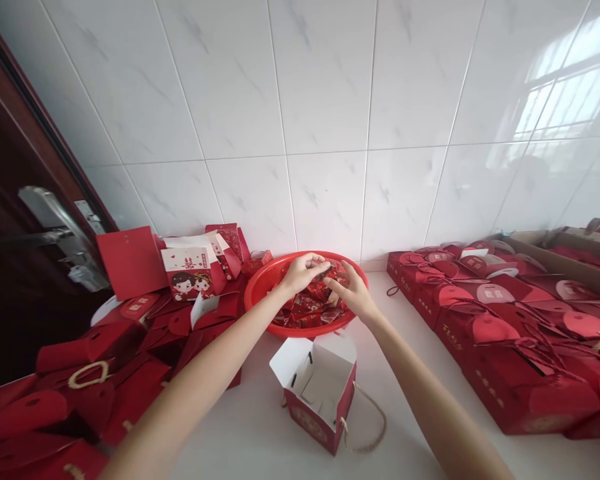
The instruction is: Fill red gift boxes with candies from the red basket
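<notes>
A red plastic basket (253, 300) by the wall holds many small red wrapped packets (307, 308). Over it, my left hand (303, 275) pinches a small dark-and-red wrapped packet (326, 271). My right hand (353, 290) is curled at the other side of this packet, thumb and fingers closing on it; its exact kind is too small to make out. Between my forearms, in front of the basket, stands a red gift box (313, 413) with its white-lined flaps raised. Its inside shows white, and a twisted rope handle (380, 427) hangs out on the right.
Red gift boxes (145, 347) are heaped at the left, with a printed box (187, 273) showing two cartoon figures. Closed red boxes (485, 333) stand in rows at the right. Beyond them is a cardboard carton (555, 250). A door handle (55, 220) juts out on the left.
</notes>
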Action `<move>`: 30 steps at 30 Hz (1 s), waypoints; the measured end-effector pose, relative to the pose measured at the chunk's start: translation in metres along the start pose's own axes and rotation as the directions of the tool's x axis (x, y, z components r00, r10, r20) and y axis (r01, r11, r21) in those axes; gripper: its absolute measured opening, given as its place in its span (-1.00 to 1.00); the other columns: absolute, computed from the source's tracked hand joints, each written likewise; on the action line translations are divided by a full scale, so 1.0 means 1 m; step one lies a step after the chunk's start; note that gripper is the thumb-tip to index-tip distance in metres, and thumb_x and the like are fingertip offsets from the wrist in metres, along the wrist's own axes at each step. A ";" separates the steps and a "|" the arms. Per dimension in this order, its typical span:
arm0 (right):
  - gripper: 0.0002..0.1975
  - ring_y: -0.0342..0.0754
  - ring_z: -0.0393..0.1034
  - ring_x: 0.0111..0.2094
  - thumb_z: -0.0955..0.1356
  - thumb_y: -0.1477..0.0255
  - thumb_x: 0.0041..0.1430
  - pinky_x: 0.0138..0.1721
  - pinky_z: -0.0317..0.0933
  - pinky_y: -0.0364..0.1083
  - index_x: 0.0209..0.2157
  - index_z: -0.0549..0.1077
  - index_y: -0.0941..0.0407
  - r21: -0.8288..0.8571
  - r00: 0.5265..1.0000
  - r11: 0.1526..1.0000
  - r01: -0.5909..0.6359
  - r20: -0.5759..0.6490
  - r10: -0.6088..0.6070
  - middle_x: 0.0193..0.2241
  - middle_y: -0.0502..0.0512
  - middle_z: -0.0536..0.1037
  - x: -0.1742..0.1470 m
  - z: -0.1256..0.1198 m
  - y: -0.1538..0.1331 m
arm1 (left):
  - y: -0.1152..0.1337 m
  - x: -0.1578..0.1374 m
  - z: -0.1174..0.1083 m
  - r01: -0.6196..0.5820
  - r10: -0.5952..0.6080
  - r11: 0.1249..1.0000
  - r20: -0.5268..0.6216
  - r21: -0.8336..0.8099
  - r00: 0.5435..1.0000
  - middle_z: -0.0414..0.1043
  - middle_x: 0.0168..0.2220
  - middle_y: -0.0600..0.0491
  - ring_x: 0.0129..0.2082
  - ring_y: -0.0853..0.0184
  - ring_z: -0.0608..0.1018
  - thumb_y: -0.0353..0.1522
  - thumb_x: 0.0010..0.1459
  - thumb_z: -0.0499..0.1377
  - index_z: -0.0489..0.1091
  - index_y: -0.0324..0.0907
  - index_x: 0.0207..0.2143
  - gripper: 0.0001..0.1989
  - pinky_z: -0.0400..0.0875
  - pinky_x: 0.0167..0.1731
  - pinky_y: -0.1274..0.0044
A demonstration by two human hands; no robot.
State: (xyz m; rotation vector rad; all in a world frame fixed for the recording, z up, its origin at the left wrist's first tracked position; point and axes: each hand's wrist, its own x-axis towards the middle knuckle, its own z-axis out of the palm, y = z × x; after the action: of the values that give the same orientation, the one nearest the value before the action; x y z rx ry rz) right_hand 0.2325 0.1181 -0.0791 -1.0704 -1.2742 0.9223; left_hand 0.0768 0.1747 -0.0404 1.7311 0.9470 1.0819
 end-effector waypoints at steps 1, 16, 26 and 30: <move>-0.34 0.20 0.50 -0.04 0.52 0.12 -0.07 -0.08 0.41 0.13 0.08 0.42 0.03 -0.005 1.000 1.000 0.003 -0.014 -0.003 -0.08 0.17 0.59 0.000 0.000 0.000 | 0.000 0.001 0.001 0.007 -0.006 1.000 -0.008 0.006 1.000 0.55 -0.32 0.02 -0.21 0.21 0.57 -0.13 -0.09 0.40 0.45 -0.19 -0.29 -0.60 0.44 -0.17 0.41; -0.73 0.02 0.44 -0.37 0.43 0.15 0.04 -0.29 0.29 -0.03 -0.35 0.49 0.06 -0.113 0.966 0.981 0.160 -0.185 -0.179 -0.46 0.00 0.54 0.007 -0.001 0.010 | -0.006 0.003 -0.020 0.102 -0.086 0.994 0.334 -0.032 0.939 0.60 -0.10 -0.05 -0.06 0.17 0.57 -0.14 -0.08 0.45 0.56 -0.19 -0.13 -0.52 0.43 -0.04 0.39; -0.57 0.02 0.48 -0.37 0.53 0.08 -0.11 -0.31 0.37 -0.01 -0.32 0.47 0.08 0.313 0.996 0.948 0.060 -0.086 -0.035 -0.43 0.05 0.57 0.003 -0.001 0.000 | -0.015 0.017 -0.018 0.022 0.015 0.984 0.201 -0.179 0.979 0.62 -0.25 0.01 -0.20 0.25 0.61 -0.20 -0.17 0.49 0.56 -0.22 -0.18 -0.52 0.44 -0.04 0.39; -0.61 0.00 0.47 -0.37 0.54 0.15 -0.12 -0.28 0.37 -0.01 -0.33 0.46 0.08 0.360 0.977 0.930 0.069 -0.214 0.011 -0.42 0.02 0.57 0.001 -0.002 -0.002 | -0.025 0.037 -0.028 0.031 -0.046 0.994 0.148 0.100 0.988 0.61 -0.24 -0.05 -0.22 0.25 0.61 -0.10 0.13 0.24 0.52 -0.22 -0.19 -0.63 0.46 -0.12 0.41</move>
State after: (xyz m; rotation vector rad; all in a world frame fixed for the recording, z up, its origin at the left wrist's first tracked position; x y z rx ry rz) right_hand 0.2342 0.1183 -0.0771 -0.8264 -0.8943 0.9508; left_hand 0.0595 0.2243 -0.0458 1.8385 0.9478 0.8800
